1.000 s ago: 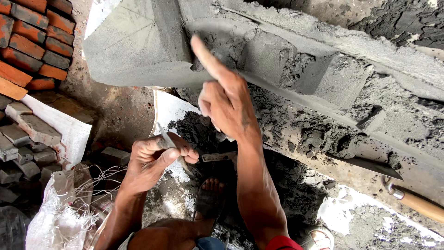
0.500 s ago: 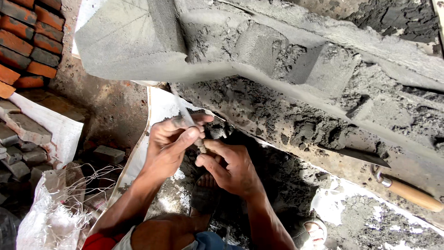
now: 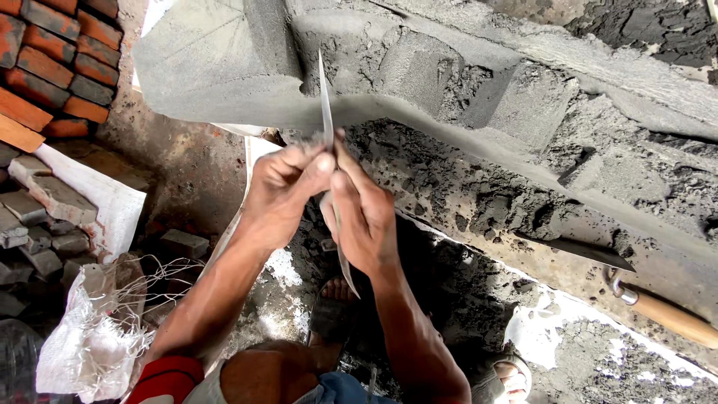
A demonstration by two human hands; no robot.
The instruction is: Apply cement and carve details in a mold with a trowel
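Pinching a thin metal strip [image 3: 326, 112] between them, the left hand [image 3: 280, 191] and right hand [image 3: 366, 213] close their fingers on its middle; its long axis stands nearly upright, the top against the grey mortar ledge [image 3: 224, 67].

A rough grey cement-plastered wall [image 3: 479, 97] fills the upper frame; stacked red bricks [image 3: 52, 67] stand left, over dirt floor [image 3: 187, 172].

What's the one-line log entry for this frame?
left hand: pinches thin metal strip | right hand: holds same strip lower | strip: upright before grey cement moulding | trowel: lies untouched at right
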